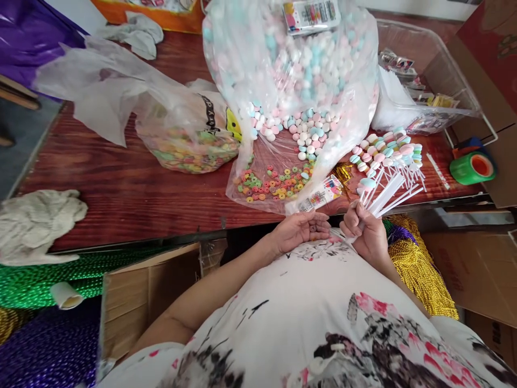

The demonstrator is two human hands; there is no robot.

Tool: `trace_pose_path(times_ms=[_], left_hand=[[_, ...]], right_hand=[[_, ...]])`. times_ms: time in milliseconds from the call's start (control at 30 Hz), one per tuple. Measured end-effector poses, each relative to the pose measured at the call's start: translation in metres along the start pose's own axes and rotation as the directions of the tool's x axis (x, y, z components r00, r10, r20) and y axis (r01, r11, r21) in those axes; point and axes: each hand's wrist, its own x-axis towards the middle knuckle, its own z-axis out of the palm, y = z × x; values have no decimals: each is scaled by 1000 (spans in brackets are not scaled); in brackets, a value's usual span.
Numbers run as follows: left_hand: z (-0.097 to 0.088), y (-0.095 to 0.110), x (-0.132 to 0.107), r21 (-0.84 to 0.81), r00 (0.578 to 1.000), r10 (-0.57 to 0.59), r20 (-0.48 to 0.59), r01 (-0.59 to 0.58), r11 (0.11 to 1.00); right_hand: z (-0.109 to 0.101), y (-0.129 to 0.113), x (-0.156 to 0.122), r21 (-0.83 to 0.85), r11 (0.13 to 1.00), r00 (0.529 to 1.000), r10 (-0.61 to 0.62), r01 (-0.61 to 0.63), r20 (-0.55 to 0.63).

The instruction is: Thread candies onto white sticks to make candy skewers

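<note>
My right hand (365, 233) is closed round the bottoms of a bunch of white sticks (390, 191), each topped with a pastel candy (388, 148), fanned out over the table edge. My left hand (301, 229) lies just left of it, palm up, fingers curled, with a tiny dark thing in the palm that I cannot name. Right in front, a big clear bag (291, 70) spills pink, blue and white candies (309, 132) and small coloured candy rings (274, 186) onto its plastic.
A second bag of coloured rings (189, 148) lies to the left on the dark red table (121, 188). A clear tray (424, 70) holds wrappers at the right, near a green tape roll (472, 167). A white cloth (36, 223), cardboard boxes (149, 293) and shiny bead strands (416, 267) surround me.
</note>
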Motion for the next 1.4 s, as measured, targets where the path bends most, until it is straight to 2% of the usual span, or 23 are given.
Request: trace_pose_path(times_ms=[133, 367, 567, 733, 833, 1000, 1200, 1333, 1400], left_hand=[[-1, 2, -4, 11, 1000, -15, -16, 15, 1000], [-2, 0, -1, 171, 997, -41, -62, 51, 984], [-9, -5, 3, 134, 997, -30, -67, 39, 990], [-10, -6, 1, 88, 999, -26, -31, 29, 996], [-8, -6, 2, 80, 998, -64, -16, 65, 995], [-4, -6, 9, 7, 992, -130, 8, 129, 992], [3, -5, 7, -120, 994, -56, -90, 45, 992], [3, -7, 3, -74, 988, 18, -156, -30, 997], [1, -8, 1, 51, 979, 97, -177, -90, 995]], right_hand=[[-8, 4, -1, 9, 1000, 1000, 17, -17, -7], [-9, 19, -2, 2, 1000, 999, 10, -10, -38], [-17, 24, -1, -5, 999, 999, 36, -36, 3], [-24, 27, -9, 2, 1000, 1000, 10, -10, -15], [-25, 25, -16, -99, 995, 1000, -27, 28, 7], [-27, 24, -14, -443, 889, 987, -53, 117, 153], [-36, 43, -2, -583, 802, 942, 82, 131, 324], [-36, 51, 6, -702, 671, 904, 107, 241, 413], [-34, 52, 9, -731, 613, 886, 105, 300, 452]])
